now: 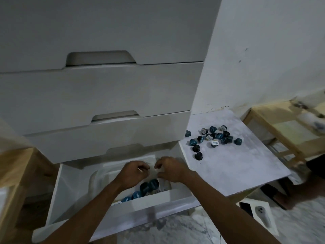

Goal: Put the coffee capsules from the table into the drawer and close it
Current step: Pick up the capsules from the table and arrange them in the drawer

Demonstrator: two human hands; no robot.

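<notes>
Both hands, left hand (134,170) and right hand (171,169), hover half-curled and empty over the open drawer (123,211). Capsules in the drawer (149,185) lie just below them. More capsules (213,138) sit upper right on the table (237,166).

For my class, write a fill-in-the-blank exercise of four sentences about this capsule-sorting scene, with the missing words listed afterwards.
1. The lowest white drawer of the white chest stands ____.
2. Both the left hand and the right hand are over the ____.
3. The loose pile of dark and blue round coffee capsules lies on the pale marbled ____, to the right of the chest.
4. The second white drawer above is ____.

Missing words: open; drawer; table; closed
</notes>
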